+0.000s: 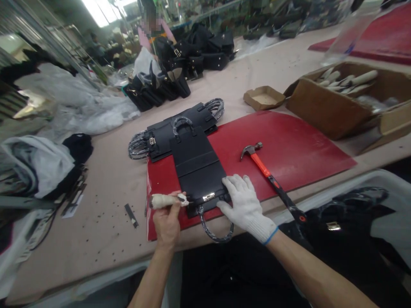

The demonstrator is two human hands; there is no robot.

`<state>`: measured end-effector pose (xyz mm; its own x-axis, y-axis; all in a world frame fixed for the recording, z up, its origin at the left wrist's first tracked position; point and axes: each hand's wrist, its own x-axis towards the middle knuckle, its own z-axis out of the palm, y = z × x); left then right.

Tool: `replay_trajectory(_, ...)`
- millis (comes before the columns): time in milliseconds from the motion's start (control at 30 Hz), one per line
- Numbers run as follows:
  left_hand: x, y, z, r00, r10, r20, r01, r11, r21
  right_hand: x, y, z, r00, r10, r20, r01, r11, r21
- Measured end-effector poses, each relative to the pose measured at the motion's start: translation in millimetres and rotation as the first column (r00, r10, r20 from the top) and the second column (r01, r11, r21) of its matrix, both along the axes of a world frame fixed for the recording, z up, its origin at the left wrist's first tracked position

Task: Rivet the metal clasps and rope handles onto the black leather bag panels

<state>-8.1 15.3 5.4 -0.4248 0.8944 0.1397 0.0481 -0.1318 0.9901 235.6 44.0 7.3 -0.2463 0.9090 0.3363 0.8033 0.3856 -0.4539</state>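
Note:
My bare left hand [168,224] is closed around a tool with a thick off-white handle [163,201]. The tool's thin tip points right, toward the lower left edge of a black handbag body [202,171]; whether it touches cannot be made out. White material is wrapped near the tip. My right hand [244,203], in a white knit glove with a blue cuff edge, lies with fingers spread on the bag's lower right side. Between my hands is the bag's silver clasp [208,196]. One plastic-wrapped bag handle [216,235] loops over the table's front edge.
A claw hammer [261,164] lies on the red board [289,141]. Behind the bag are stacked black bag bodies [186,119]. A cardboard box [317,107] of white-handled items stands right. A small dark strip [131,215] lies left. A person [154,30] is at the back.

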Motion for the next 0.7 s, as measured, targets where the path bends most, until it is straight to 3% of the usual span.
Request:
replay_trajectory(133, 31, 13, 13.1, 0.988, -0.154, -0.031, 0.153, 0.988, -0.038, -8, -7, -7.2, 0.999, 0.001, -0.049, 0.002, 0.998, 0.067)
replay_trajectory(267, 59, 22, 12.0, 0.964, -0.245, -0.100, 0.238, 0.968, -0.074, -4, -11, -11.0, 0.997, 0.017, -0.082, -0.009, 0.996, 0.092)
replay_trajectory(400, 57, 23, 6.2, 0.961, -0.257, -0.105, 0.244, 0.962, -0.121, 6, -9, -5.2, 1.000, 0.003, -0.004, -0.003, 1.000, 0.007)
replay_trajectory(700, 52, 18, 5.5, 0.942, -0.328, -0.075, 0.317, 0.941, -0.120, 18, -6, 3.1, 0.995, 0.097, 0.040, -0.094, 0.993, -0.073)
